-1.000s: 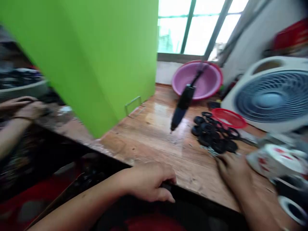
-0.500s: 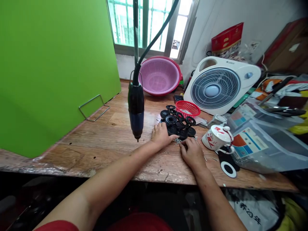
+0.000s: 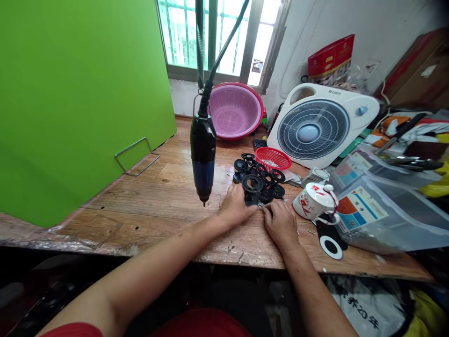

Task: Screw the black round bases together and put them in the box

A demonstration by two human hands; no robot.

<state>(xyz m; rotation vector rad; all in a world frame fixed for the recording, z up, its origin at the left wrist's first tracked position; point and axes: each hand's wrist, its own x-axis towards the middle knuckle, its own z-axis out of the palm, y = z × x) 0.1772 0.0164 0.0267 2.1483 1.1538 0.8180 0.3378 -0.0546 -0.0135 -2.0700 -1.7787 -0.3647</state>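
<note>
My left hand (image 3: 234, 206) is closed on a black ring-shaped plastic part (image 3: 252, 184), which stands tilted up at the near left of a pile of similar black parts (image 3: 267, 193). Just to the right, my right hand (image 3: 281, 223) has its thumb and fingertips together at a small heap of shiny screws (image 3: 261, 205). Whatever those fingertips hold is too small to make out. An electric screwdriver (image 3: 203, 157) hangs bit down over the table, left of both hands and touched by neither.
Behind the pile sits a red basket (image 3: 283, 160) with small pale pieces. A lidded mug (image 3: 312, 203) and clear plastic bins (image 3: 396, 234) stand on the right. Farther back are a pink colander (image 3: 231, 114) and a box fan (image 3: 315, 131). A green panel (image 3: 80, 107) borders the left.
My left hand has taken hold of a black ring-shaped part and tilted it up towards me. My right hand stays by the screws. The hanging screwdriver has swung slightly right.
</note>
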